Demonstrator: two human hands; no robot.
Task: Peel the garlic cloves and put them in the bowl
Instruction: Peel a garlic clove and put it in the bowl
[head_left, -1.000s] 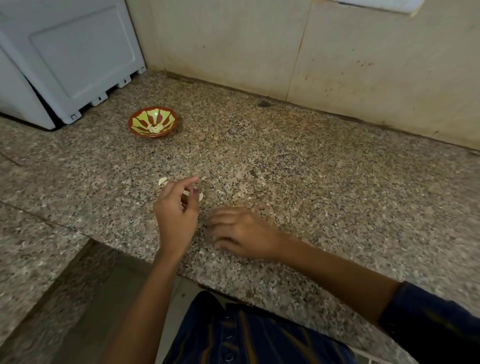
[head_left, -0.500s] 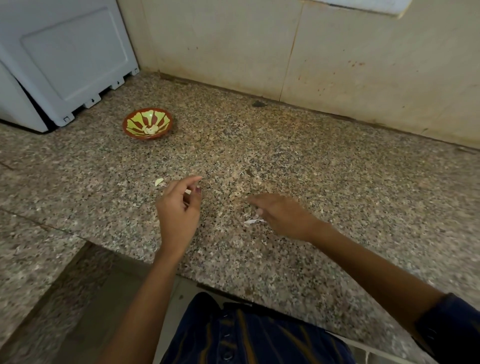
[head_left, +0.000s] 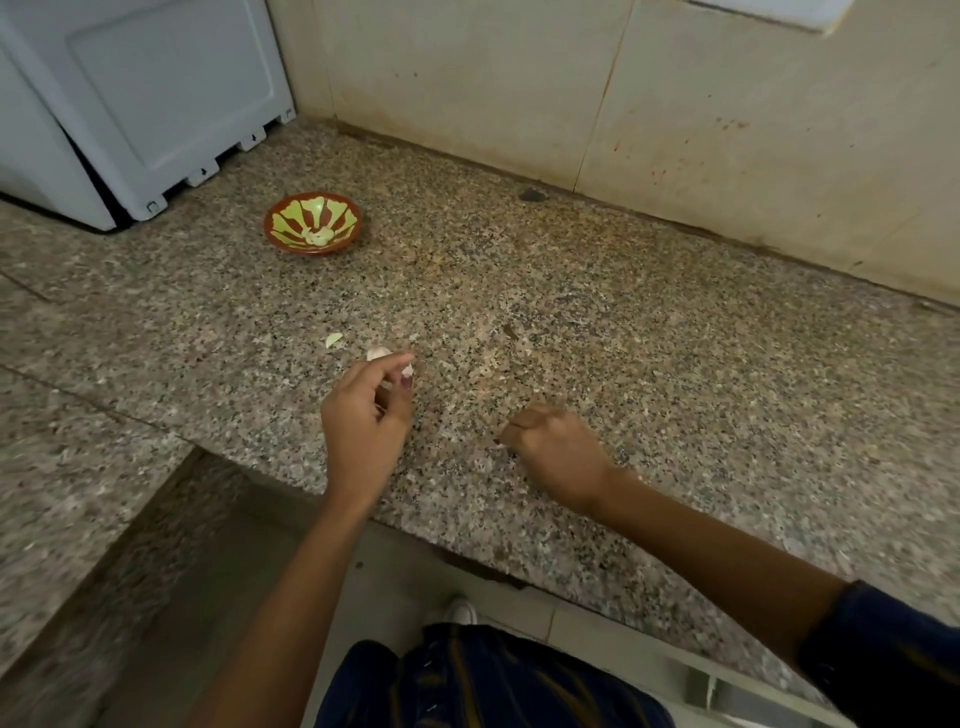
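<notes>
A small brown bowl (head_left: 271, 224) with a yellow-green pattern stands on the granite counter (head_left: 649, 338) at the back left, with peeled garlic (head_left: 318, 235) inside it. My left hand (head_left: 366, 421) hovers near the counter's front and pinches a small garlic clove (head_left: 408, 370) between thumb and forefinger. Another clove (head_left: 377, 353) lies just beyond that hand, and a pale garlic piece (head_left: 334, 340) lies a little further left. My right hand (head_left: 556, 449) rests on the counter to the right with its fingers curled under. The peel scrap it closed over is hidden.
A white appliance (head_left: 130, 104) stands on the counter at the back left, close behind the bowl. Tiled wall (head_left: 623, 93) runs along the back. The counter's front edge (head_left: 441, 540) drops to the floor, where my legs and a shoe show.
My right hand reached forward over a white peel scrap, then drew back and curled its fingers over it. My left hand stayed put, still pinching the clove.
</notes>
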